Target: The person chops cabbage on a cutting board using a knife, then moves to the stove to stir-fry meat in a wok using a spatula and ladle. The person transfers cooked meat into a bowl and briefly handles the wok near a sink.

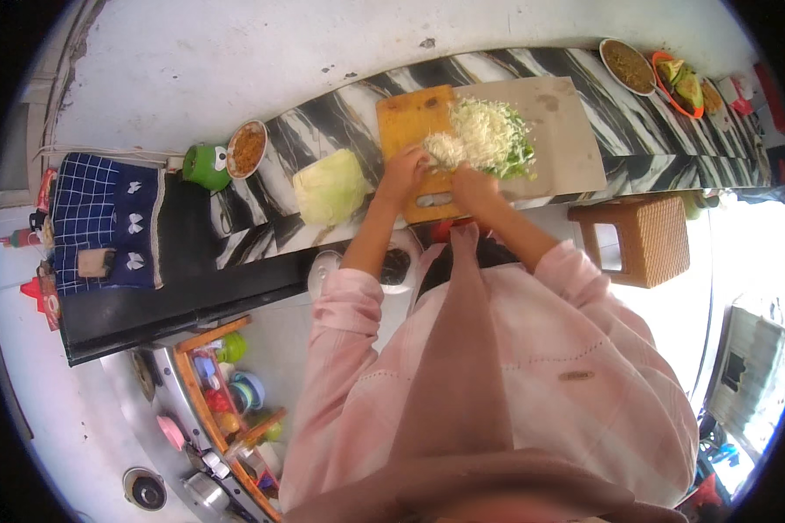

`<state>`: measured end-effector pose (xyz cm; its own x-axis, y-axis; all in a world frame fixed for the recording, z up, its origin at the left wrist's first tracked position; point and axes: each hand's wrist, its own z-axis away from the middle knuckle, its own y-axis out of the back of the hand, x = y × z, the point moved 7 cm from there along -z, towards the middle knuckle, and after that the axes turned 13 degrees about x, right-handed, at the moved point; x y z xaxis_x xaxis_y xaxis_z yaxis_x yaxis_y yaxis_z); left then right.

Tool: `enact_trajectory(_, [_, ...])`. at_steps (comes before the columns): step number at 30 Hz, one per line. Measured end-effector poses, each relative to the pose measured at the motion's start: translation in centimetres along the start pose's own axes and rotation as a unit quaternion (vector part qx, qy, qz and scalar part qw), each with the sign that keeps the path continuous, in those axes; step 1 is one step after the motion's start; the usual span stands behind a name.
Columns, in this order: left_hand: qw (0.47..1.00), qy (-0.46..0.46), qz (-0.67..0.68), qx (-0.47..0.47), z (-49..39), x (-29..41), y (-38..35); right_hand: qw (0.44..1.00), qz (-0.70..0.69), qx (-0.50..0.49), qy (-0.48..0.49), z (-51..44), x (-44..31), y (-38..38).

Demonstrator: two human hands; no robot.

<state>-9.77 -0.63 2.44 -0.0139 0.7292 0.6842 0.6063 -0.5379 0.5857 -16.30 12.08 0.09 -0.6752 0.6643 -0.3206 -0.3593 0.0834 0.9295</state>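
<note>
On the counter before me, a yellow-brown wooden cutting board (396,131) lies partly over a beige flat sheet (566,144). My left hand (402,173) has its fingers curled against a small clump of cut cabbage (443,149) on the board. Close by on the right, my right hand (476,189) is bent low at the board's edge; whatever its fingers close on is hidden. A large heap of shredded cabbage (487,134), pale with green at its right side, spreads from the board onto the sheet. Left of the board sits a big piece of pale green cabbage (330,186).
Left on the marble-patterned counter (288,140) are a bowl of orange-brown food (246,150) and a green appliance (206,167). At the far right stand a bowl of brown food (628,67) and an orange dish of vegetables (687,88). A brown woven-pattern stool (657,242) stands below.
</note>
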Motion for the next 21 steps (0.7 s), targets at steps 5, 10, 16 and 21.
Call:
enact_trajectory(5, [1.000,-0.002,0.007,-0.019,0.0,0.2,0.0,0.999,0.019,0.015,0.038,-0.5,-0.3,0.7])
enact_trajectory(10, [0.999,0.026,0.013,-0.038,-0.2,-0.1,0.0,0.998,0.027,-0.002,0.053,-0.1,-0.6,1.0])
enact_trajectory(16, [0.999,-0.031,0.009,-0.008,-0.4,0.6,0.6,0.999,0.030,0.017,0.020,-0.1,-0.5,1.0])
enact_trajectory(21, [1.000,-0.022,0.015,0.004,-0.3,0.8,1.0,0.997,0.031,0.052,0.041,-0.5,-1.1,1.7])
